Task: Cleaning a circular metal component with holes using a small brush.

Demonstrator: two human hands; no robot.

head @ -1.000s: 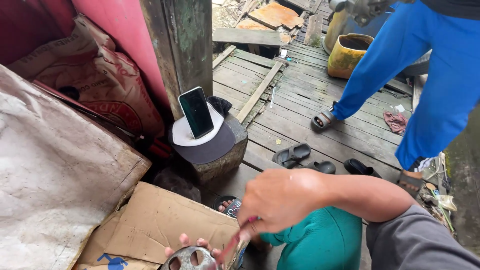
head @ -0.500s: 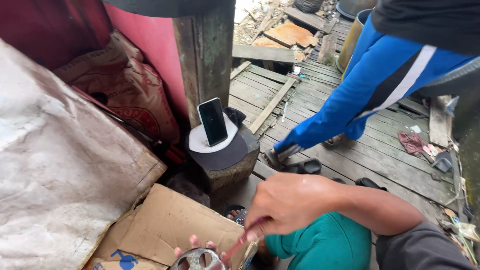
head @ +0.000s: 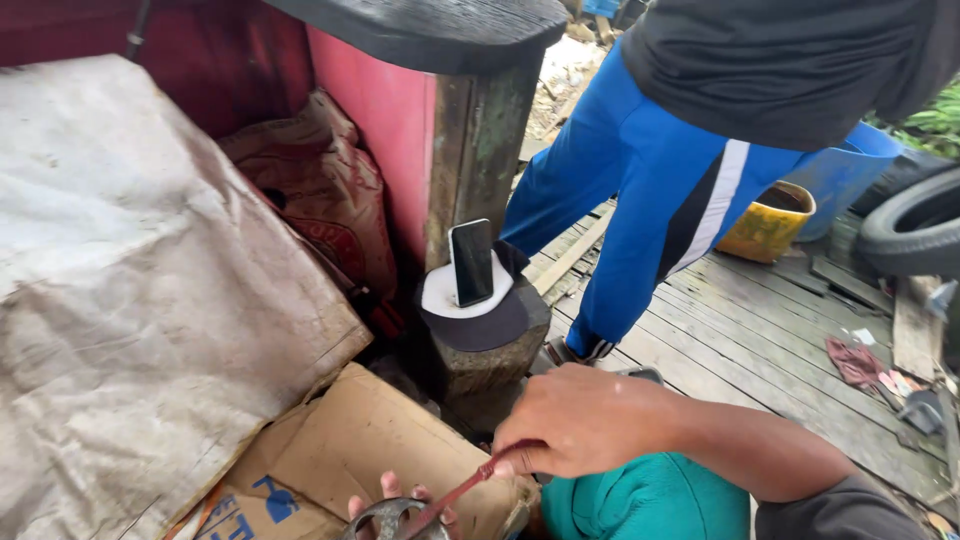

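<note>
At the bottom edge of the view, a round grey metal part (head: pixel 388 518) sits on the flattened cardboard (head: pixel 350 440), only its upper rim showing. The left hand (head: pixel 400 500) is under and behind it; just a few fingertips (head: pixel 386 486) peek over the rim, so they touch it, but whether they close around it cannot be told. A thin reddish rod-like tool (head: pixel 462 490) slants down from the right hand (head: pixel 580 420) to the metal part, its tip meeting the rim. The right hand's fingers are curled tight round the upper end of the tool, knuckles up.

Just behind the hands stands a short wooden stump (head: pixel 485 355) with a dark cap (head: pixel 475 315) laid on top and a phone (head: pixel 471 262) propped upright on it against a weathered wooden post (head: pixel 480 140). To the left lie a big dirty sheet of sacking (head: pixel 130 300) and a crumpled sack (head: pixel 320 190) by the red wall (head: pixel 370 110). The person's own knee in teal cloth (head: pixel 650 500) is at lower right.

Compared with half a second ago, the view has tipped upward. The other person in blue trousers (head: pixel 640 200) has stepped closer, now standing right behind the stump on the plank floor (head: pixel 780 330), and a yellow bucket (head: pixel 765 220) and a tyre (head: pixel 915 225) have come into sight. The right hand holds the tool much as before.
</note>
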